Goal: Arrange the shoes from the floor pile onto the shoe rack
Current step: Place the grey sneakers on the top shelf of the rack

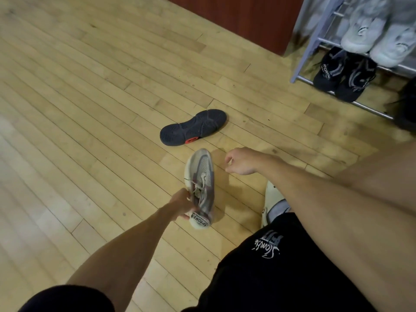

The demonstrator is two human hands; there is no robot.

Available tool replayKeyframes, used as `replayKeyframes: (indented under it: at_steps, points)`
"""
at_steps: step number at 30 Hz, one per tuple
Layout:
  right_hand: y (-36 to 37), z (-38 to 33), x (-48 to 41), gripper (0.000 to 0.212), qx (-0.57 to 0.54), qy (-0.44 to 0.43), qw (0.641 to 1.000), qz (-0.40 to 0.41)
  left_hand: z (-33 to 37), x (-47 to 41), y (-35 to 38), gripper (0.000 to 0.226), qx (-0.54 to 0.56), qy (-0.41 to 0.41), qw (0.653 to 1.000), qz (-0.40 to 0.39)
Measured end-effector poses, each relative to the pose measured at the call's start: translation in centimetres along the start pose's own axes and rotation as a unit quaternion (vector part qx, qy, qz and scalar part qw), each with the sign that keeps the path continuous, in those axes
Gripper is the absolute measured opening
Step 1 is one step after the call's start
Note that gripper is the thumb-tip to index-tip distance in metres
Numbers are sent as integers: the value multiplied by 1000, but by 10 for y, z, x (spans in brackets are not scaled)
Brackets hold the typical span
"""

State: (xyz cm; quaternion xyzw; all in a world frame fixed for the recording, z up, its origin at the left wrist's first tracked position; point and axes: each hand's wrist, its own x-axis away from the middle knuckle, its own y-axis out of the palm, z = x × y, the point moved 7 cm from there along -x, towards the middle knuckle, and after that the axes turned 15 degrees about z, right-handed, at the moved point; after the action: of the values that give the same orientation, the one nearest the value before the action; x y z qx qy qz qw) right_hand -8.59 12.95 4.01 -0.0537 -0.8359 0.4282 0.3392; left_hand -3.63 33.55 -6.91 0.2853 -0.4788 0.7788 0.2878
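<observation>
On the wooden floor (90, 109), well apart from the shoe rack (302, 57) that already carries white and black pairs, a dark shoe (193, 127) lies sole-up. The step in hand looks like the pick-up of a grey sneaker (202, 174). The left hand (182, 206) grips its collar, while the right hand (240, 161) hovers beside the toe, loosely curled and holding nothing; next, the sneaker probably needs carrying right to a free rack spot.

We see our left hand (182, 204) gripping a grey-and-white sneaker (201, 184) by its laces near the heel, while our right hand (239, 161) hovers loosely curled just beside its toe; a dark shoe (193, 127) lies sole-up on the wooden floor (90, 109), near the shoe rack (302, 55)
</observation>
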Motion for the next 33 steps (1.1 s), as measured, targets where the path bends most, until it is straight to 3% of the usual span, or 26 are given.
replayKeyframes:
  at_steps: [6, 8, 10, 13, 19, 24, 28, 33]
  points:
    - [-36, 16, 7, 28, -34, 63, 992, 104, 91, 20, -20, 45, 17, 144, 989, -18]
    - [-60, 29, 14, 35, -91, 108, 979, 147, 139, 34, -28, 39, 41, 203, 978, -30]
    - [-83, 43, 25, 47, -200, 165, 950, 176, 187, 51, -37, 29, 52, 261, 963, -44]
    - [-122, 61, 38, 49, -391, 214, 869, 215, 256, 74, -48, 32, 75, 322, 943, -35]
    - [-238, 101, 79, 27, -385, 135, 852, 327, 381, 145, -53, 35, 93, 438, 894, 3]
    - [-322, 151, 140, 30, -400, 111, 797, 438, 469, 227, -35, 20, 101, 521, 847, -28]
    - [-366, 197, 195, 31, -420, 97, 764, 480, 517, 292, -3, 52, 23, 545, 835, -74]
    - [-388, 252, 264, 20, -435, 95, 738, 508, 555, 358, 47, 57, 27, 629, 777, -9]
